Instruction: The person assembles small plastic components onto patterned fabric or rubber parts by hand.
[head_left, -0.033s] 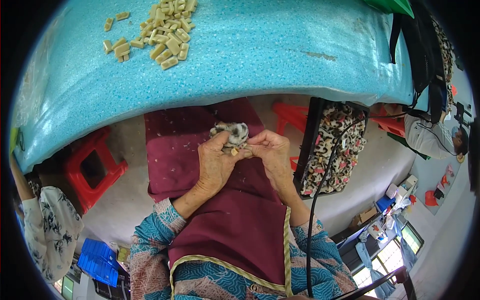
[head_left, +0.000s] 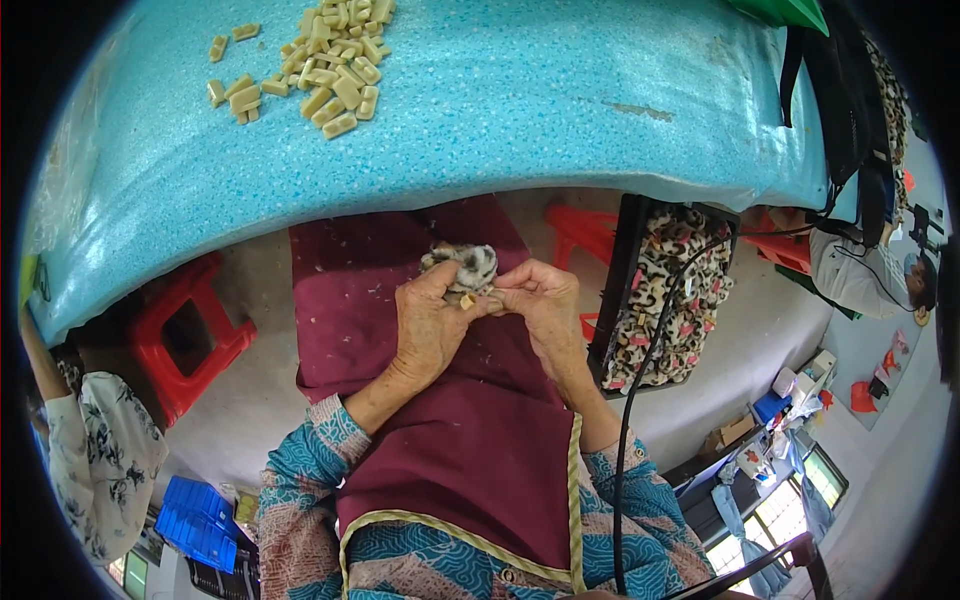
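Note:
A small furry plush piece (head_left: 474, 262), white with black and brown patches, is held above my lap. My left hand (head_left: 430, 318) is closed around its near side, thumb on top. By that thumb a small tan bit (head_left: 467, 301) sticks out, too small to name. The fingers of my right hand (head_left: 545, 302) are pinched together at the plush piece's right edge, close to my left fingertips. Whatever lies in that pinch is hidden. A dark red apron (head_left: 450, 440) covers my lap beneath both hands.
Ahead is a blue speckled table (head_left: 520, 130) with a pile of pale yellow-green plastic pieces (head_left: 345, 85). A black crate (head_left: 612, 300) of similar spotted plush pieces (head_left: 675, 300) stands at right, crossed by a black cable (head_left: 650, 360). Red stools (head_left: 160, 340) and co-workers' sleeves (head_left: 110, 460) flank me.

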